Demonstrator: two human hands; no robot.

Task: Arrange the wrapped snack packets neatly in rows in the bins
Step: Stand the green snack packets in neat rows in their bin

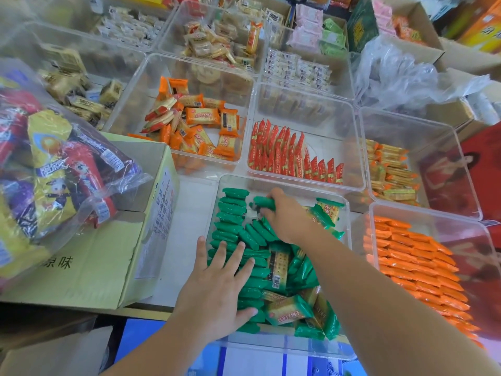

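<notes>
While the left hand (214,286) lies open, fingers spread and pressing flat on the near end of a row of green packets (230,221), the right hand (284,215) curls round one green packet (261,202) and holds it over the far part of the bin (271,346). That clear bin sits nearest the person on the desk (189,213). Inside it, the row runs along the left wall, with the packets set edge-on from far to near. A shorter row (256,236) leans just beside it in the middle, partly under the right wrist. The other green ones lie in a loose pile (301,305) across the near and right parts, some face up, some tilted against the right wall. To the right stands a bin of orange packets (414,261) laid in tidy rows. Behind are a bin of red packets (282,156) standing in rows and another of jumbled packets (195,123) in orange and yellow. A cardboard box (89,267) stands at the left, with a clear bag of snacks (54,172) resting on it.
</notes>
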